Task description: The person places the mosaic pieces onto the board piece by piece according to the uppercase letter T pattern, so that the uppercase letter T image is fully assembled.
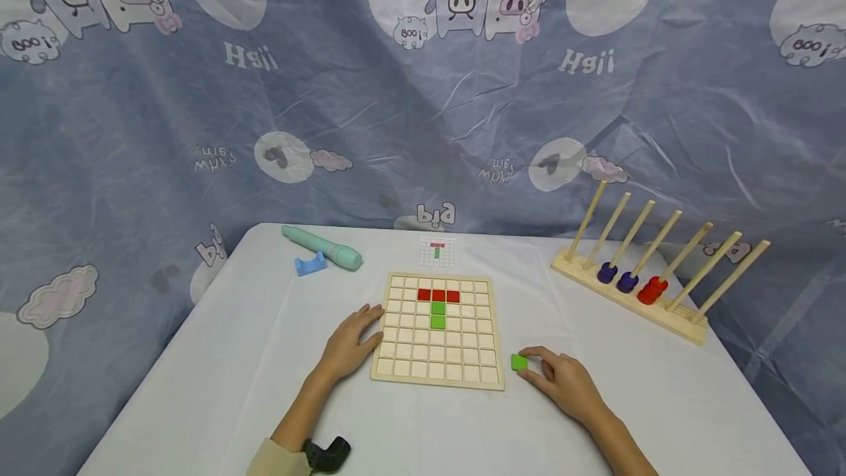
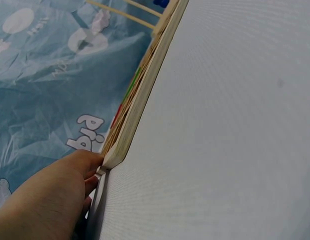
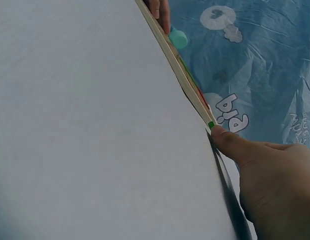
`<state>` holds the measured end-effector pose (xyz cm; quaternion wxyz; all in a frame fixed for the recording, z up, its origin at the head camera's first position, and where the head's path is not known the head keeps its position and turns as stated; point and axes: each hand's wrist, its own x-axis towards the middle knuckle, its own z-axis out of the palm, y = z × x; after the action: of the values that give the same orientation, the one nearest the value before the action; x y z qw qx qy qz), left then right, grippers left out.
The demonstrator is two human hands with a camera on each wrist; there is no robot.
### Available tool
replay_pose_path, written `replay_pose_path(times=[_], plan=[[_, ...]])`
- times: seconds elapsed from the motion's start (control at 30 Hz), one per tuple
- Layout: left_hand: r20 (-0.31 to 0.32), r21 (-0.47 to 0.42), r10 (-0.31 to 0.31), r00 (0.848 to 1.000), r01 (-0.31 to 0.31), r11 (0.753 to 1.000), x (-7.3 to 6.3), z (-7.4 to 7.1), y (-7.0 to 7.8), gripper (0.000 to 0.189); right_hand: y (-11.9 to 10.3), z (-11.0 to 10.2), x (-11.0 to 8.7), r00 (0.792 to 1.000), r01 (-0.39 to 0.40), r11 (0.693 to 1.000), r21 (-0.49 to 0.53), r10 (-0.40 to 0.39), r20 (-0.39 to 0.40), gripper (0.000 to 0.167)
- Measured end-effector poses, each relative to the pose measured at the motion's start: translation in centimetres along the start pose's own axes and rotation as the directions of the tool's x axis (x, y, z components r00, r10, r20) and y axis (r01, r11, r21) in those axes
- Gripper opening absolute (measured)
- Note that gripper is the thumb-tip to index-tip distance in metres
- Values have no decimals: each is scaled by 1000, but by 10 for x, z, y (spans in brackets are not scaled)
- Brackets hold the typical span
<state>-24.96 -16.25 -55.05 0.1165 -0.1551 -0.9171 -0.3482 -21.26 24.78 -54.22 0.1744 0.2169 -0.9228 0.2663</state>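
Note:
A square wooden grid board (image 1: 403, 363) lies on the white table, with a row of red tiles (image 1: 439, 296) near its top. Below the middle red tile, two green tiles (image 1: 438, 315) continue downward in a column. My left hand (image 1: 350, 344) rests against the board's left edge, thumb and fingers apart; the left wrist view shows its fingertips (image 2: 97, 159) right at the wooden frame. Off the board's lower right side, my right hand (image 1: 567, 384) pinches a loose green square tile (image 1: 518, 363) between thumb and finger. That tile (image 3: 211, 124) shows small at the thumb tip in the right wrist view.
Behind the board lies a small card (image 1: 428, 259) printed with a red and green T on a grid. A mint-green microphone-shaped object (image 1: 324, 247) and a blue curved piece (image 1: 311, 264) are at the back left. At right stands a wooden peg rack (image 1: 621, 298) with blue and red rings.

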Motion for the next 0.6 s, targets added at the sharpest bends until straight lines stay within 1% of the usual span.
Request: replay_pose_path(times=[0.2, 0.27, 0.43, 0.5, 0.6], plan=[[-3, 11, 9, 1000, -9, 1000, 0, 0, -1, 45, -12, 11, 15, 1000, 25, 1000, 8, -25, -12, 29], [3, 10, 3, 1000, -3, 1000, 0, 0, -1, 45, -18, 16, 21, 999, 37, 999, 17, -37, -5, 30], [15, 4, -16, 1000, 16, 1000, -1, -1, -1, 46, -34, 29, 39, 995, 98, 994, 40, -97, -4, 32], [12, 6, -12, 1000, 12, 1000, -1, -1, -1, 46, -41, 34, 46, 993, 116, 992, 55, -116, 0, 32], [8, 3, -4, 1000, 4, 1000, -1, -1, 0, 45, -49, 43, 55, 992, 121, 990, 66, -122, 17, 32]])
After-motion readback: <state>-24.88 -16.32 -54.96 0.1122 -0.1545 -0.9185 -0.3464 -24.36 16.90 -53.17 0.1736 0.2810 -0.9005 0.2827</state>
